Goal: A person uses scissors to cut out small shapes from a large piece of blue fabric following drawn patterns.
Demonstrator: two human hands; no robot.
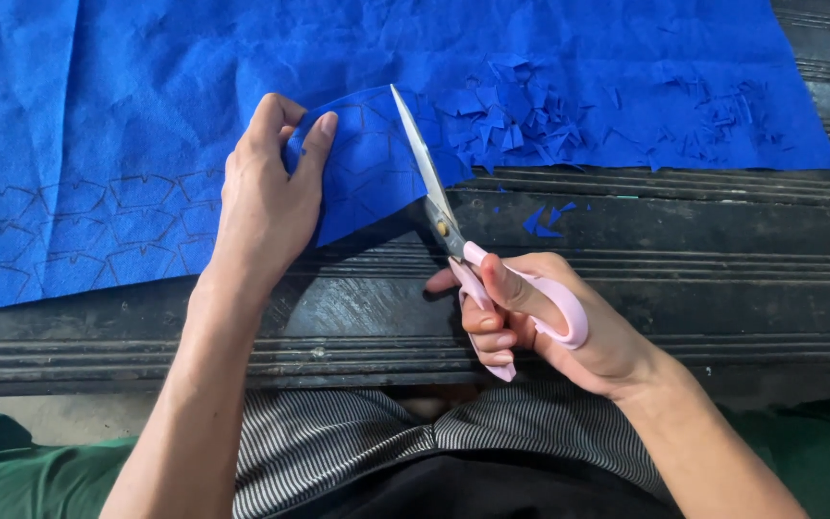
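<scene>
- Pinching a lifted flap of the blue felt sheet between thumb and fingers of the left hand, near the sheet's front edge on the dark ridged bench.
- Gripping pink-handled scissors with the right hand, fingers through the loops, blades against the raised flap.
- Lying heaped on the felt just right of the blades: blue offcuts.
- No containers visible.

The left hand is hiding part of the blue felt, which is running off the top and left edges; the scissors' lower blade is lying unseen behind it.
</scene>
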